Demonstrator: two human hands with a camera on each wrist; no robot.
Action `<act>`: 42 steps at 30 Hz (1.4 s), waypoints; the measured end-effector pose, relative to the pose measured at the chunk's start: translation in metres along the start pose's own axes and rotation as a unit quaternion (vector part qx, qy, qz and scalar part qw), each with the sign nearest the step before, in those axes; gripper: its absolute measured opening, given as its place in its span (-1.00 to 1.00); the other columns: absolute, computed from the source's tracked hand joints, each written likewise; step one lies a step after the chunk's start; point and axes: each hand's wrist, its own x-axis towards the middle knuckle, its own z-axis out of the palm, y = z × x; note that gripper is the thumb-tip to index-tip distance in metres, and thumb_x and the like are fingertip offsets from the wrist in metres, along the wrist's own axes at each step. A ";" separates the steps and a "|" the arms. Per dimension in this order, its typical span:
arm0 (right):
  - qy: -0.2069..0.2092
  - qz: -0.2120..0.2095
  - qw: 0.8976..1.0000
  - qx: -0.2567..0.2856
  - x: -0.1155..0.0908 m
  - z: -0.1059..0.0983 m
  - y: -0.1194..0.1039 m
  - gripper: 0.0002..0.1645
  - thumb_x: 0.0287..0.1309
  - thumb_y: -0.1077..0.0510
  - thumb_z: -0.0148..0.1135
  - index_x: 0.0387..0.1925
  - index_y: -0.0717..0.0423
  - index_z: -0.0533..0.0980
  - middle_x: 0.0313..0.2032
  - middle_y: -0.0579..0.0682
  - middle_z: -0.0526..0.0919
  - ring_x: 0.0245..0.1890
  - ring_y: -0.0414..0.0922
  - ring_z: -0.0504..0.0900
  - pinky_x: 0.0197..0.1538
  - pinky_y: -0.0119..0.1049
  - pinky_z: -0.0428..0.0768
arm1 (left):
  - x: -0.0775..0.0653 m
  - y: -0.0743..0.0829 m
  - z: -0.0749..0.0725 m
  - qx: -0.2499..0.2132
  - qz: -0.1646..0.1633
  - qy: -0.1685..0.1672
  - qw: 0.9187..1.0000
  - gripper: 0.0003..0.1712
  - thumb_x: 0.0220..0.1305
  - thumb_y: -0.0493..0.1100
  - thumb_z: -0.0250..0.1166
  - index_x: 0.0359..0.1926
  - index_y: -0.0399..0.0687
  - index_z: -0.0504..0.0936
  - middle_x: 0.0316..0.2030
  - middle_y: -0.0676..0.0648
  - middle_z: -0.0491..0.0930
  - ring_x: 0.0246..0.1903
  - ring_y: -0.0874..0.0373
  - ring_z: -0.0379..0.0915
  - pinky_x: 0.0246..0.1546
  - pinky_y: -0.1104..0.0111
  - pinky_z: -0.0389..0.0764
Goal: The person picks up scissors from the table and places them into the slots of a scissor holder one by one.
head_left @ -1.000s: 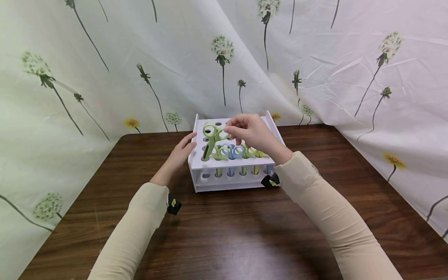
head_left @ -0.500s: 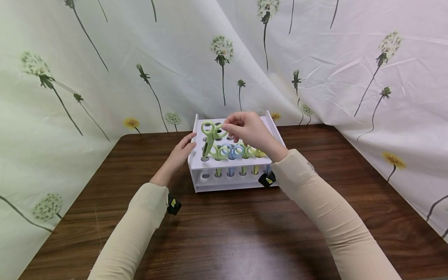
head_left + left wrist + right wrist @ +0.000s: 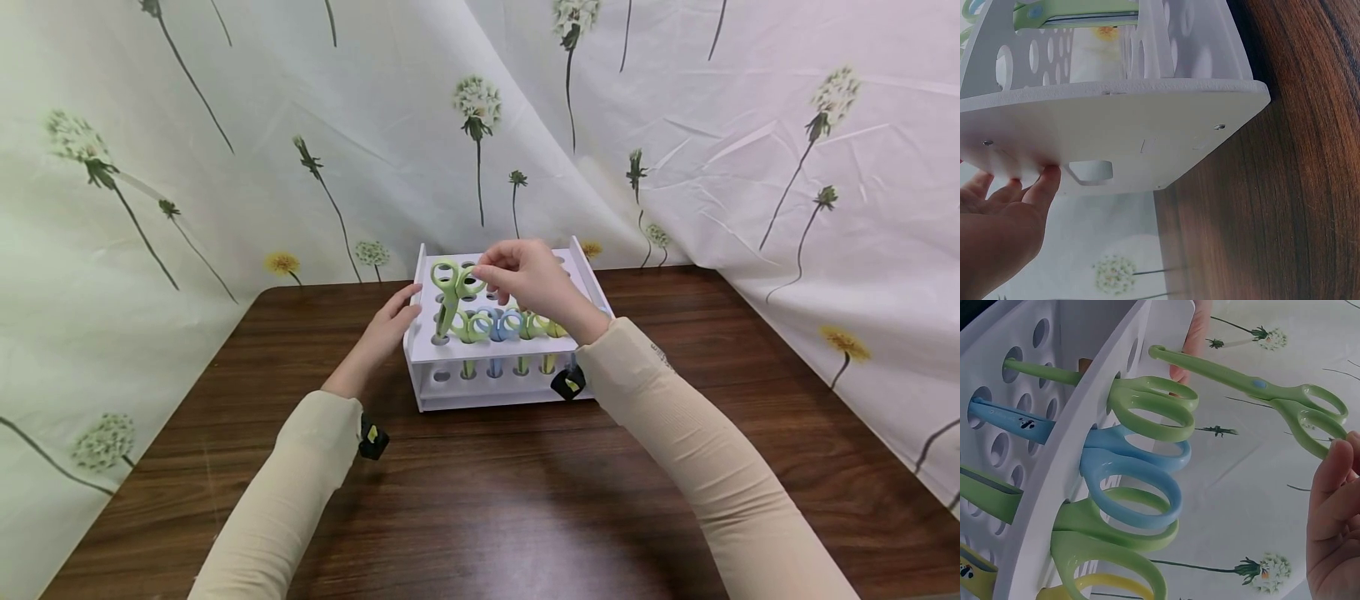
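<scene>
My right hand (image 3: 525, 275) pinches one finger loop of the green scissors (image 3: 452, 293) between thumb and fingertips. These scissors hang tip-down over the front-left hole of a white rack (image 3: 510, 353). In the right wrist view, the tip of the green scissors (image 3: 1260, 389) shows just off the top board, outside the hole. Several green, blue and yellow scissors, such as the blue scissors (image 3: 1138, 487), stand blades-down in the front row of holes. My left hand (image 3: 390, 321) rests on the rack's left side; the left wrist view shows its fingertips against the side panel (image 3: 1166, 125).
The rack stands on a dark wooden table (image 3: 480, 483) near its back edge. Behind the table hangs a white cloth (image 3: 390, 108) printed with dandelions. More round holes show in the rack's top board and lower shelf (image 3: 442, 392).
My right hand has shifted slightly left, and the held scissors have risen a little with it and stand a bit straighter over the hole. My left hand has not moved.
</scene>
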 end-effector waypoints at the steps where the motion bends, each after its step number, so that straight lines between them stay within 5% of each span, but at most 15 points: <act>1: 0.000 0.002 1.000 0.000 0.000 0.001 0.000 -0.78 0.16 0.11 0.23 -0.33 0.23 0.57 -0.55 0.14 0.56 -0.62 -0.06 0.49 -0.70 -0.35 0.33 | -0.002 0.003 0.001 0.002 0.000 -0.001 1.000 -0.44 0.42 -0.18 -0.15 0.38 -0.21 0.05 0.35 -0.30 -0.07 0.22 -0.18 0.00 0.17 -0.02 0.08; 12: -0.006 0.006 1.000 -0.008 0.003 0.006 0.003 -0.82 0.17 0.10 0.22 -0.37 0.16 0.57 -0.58 0.05 0.55 -0.60 0.03 0.50 -0.70 -0.35 0.33 | -0.004 0.005 0.001 -0.004 0.001 -0.004 1.000 -0.44 0.43 -0.18 -0.16 0.38 -0.22 0.03 0.34 -0.32 -0.04 0.18 -0.18 0.06 0.14 0.00 0.14; 22: -0.010 0.005 1.000 -0.019 0.006 0.011 0.009 -0.83 0.18 0.11 0.21 -0.39 0.15 0.57 -0.62 0.03 0.53 -0.54 0.21 0.48 -0.71 -0.36 0.32 | 0.013 -0.022 -0.005 0.009 0.015 0.004 1.000 -0.43 0.43 -0.12 -0.12 0.40 -0.08 0.06 0.35 -0.27 -0.03 0.19 -0.15 0.07 0.15 0.01 0.13; 29: -0.015 0.010 1.000 -0.021 0.006 0.015 0.011 -0.84 0.17 0.11 0.21 -0.39 0.14 0.56 -0.58 0.09 0.56 -0.54 0.22 0.48 -0.70 -0.36 0.32 | 0.013 -0.024 -0.005 0.014 0.019 0.004 1.000 -0.43 0.43 -0.08 -0.13 0.40 -0.07 0.06 0.35 -0.26 -0.02 0.18 -0.15 0.08 0.14 0.01 0.14; 42: -0.022 0.021 0.999 -0.035 0.009 0.024 0.015 -0.78 0.17 0.14 0.22 -0.35 0.27 0.58 -0.55 0.13 0.59 -0.68 -0.09 0.46 -0.65 -0.35 0.35 | 0.013 -0.023 -0.005 0.007 0.014 0.002 1.000 -0.42 0.43 -0.09 -0.13 0.40 -0.07 0.04 0.36 -0.23 -0.05 0.21 -0.14 0.04 0.17 0.00 0.10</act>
